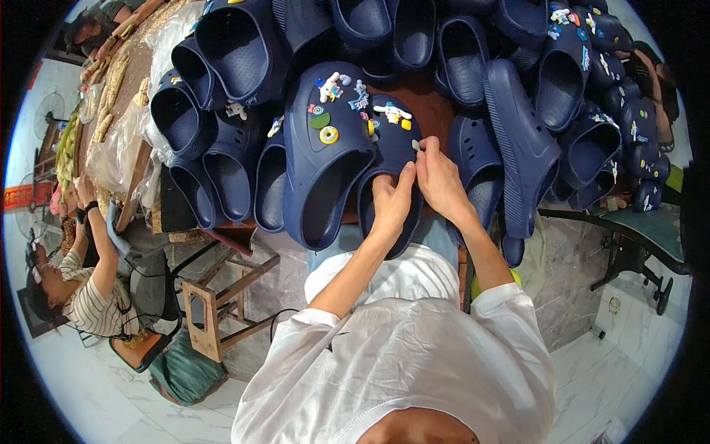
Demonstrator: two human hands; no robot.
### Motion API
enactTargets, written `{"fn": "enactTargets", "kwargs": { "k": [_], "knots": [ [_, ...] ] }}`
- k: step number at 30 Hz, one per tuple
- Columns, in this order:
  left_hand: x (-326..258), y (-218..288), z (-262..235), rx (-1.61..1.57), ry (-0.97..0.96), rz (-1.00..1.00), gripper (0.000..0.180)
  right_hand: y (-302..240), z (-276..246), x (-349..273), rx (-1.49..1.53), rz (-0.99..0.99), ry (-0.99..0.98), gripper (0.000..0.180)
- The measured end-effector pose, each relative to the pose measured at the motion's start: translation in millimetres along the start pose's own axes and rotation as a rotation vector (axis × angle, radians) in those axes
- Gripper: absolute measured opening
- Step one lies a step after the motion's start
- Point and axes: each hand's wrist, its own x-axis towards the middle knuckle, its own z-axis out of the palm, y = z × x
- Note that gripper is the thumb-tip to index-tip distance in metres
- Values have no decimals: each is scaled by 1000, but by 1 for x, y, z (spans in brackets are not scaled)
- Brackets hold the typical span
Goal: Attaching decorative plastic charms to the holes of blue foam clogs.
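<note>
A navy blue clog lies toe away in front of me, with several small charms fixed on its upper. My left hand grips this clog, fingers inside the foot opening and thumb over the rim. Above its right side my right hand is closed in a pinch at a small pale charm. Fingers partly cover that charm, so its shape is unclear. Touching on the left is a larger navy clog decorated with a yellow ring charm, a green leaf and other charms.
Navy clogs crowd the brown table, and a tilted one stands at my right. At left are a wooden stool, clear plastic bags and a seated person. A dark chair stands right.
</note>
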Motion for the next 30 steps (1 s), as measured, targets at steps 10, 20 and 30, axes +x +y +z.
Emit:
{"fn": "enactTargets", "kwargs": {
  "k": [10,20,30],
  "knots": [
    [10,-24,-16,82,4,-79,39,7,0,2,27,5,77,15],
    [3,-10,-2,-87,61,-51,27,4,5,8,170,150,55,22],
    [1,-3,-2,-335,-49,-142,15,45,23,19,182,170,125,33]
  ]
}}
